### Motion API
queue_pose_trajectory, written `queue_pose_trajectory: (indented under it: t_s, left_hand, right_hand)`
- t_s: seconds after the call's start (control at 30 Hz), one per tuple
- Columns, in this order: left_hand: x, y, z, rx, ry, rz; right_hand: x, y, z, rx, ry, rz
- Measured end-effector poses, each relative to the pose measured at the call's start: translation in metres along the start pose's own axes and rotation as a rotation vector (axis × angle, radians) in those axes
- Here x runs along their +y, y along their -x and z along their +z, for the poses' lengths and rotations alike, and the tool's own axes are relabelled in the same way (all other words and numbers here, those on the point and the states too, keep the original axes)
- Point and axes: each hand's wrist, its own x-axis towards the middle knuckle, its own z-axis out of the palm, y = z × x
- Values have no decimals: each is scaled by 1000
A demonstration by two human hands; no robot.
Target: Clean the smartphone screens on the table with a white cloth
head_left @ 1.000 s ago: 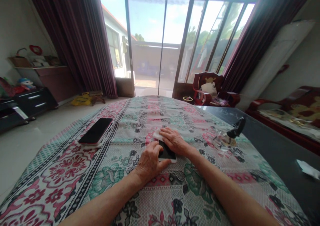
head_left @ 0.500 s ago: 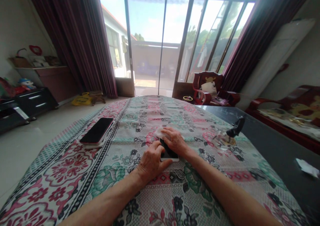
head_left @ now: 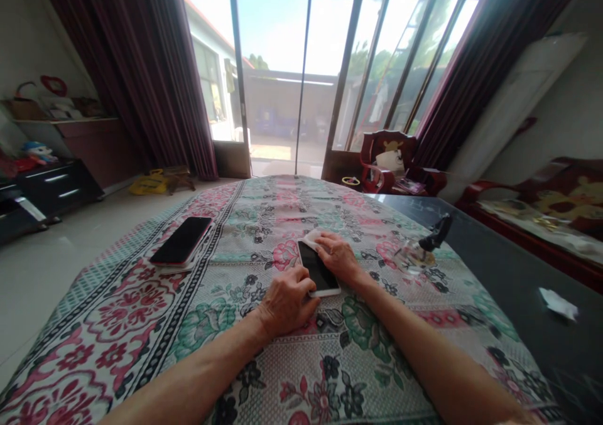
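A white-framed smartphone (head_left: 319, 273) with a dark screen lies face up on the flowered tablecloth (head_left: 254, 221). My left hand (head_left: 289, 294) is closed on its lower left corner, thumb along the bottom edge. At the upper right side of the phone, my right hand (head_left: 339, 255) presses a white tissue (head_left: 311, 236) against the top end, fingers bent over it. The part of the tissue under those fingers is hidden. Left of both hands, a larger black phone (head_left: 183, 241) rests on a pale flat object.
To the right stands a clear container (head_left: 414, 257) with a black top (head_left: 437, 231). Crumpled white paper (head_left: 559, 304) lies on the dark surface (head_left: 513, 274) beside the cloth. A red wooden chair (head_left: 391, 161) and glass doors (head_left: 282, 98) are beyond the table.
My left fingers have drawn back from the screen to the phone's lower left corner. My right hand has shifted slightly right and up, so more of the screen shows. The view has shifted slightly.
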Motion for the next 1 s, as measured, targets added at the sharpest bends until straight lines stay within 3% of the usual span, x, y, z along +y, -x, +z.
queue_pose_trajectory:
  t_s: [0.13, 0.23, 0.47, 0.57, 0.77, 0.83, 1.0]
  left_hand:
    - [-1, 0, 0, -12, 7, 85]
    - [-2, 0, 1, -17, -6, 98]
    - [-2, 1, 3, -30, -19, 125]
    - [-3, 1, 4, -32, -43, 135]
    - [-5, 1, 6, -20, -37, 143]
    - [-5, 1, 5, -21, -21, 140]
    - [-4, 1, 5, -22, -7, 140]
  right_hand:
    - [-21, 4, 3, -89, -16, -198]
    - [-24, 2, 3, -126, -32, -259]
    - [7, -2, -12, -25, 86, 21]
    - [-1, 2, -12, -12, 127, -11]
    - [-29, 7, -2, -126, 19, -258]
    - [-22, 5, -4, -120, 13, -228]
    - [2, 3, -12, -13, 85, -1]
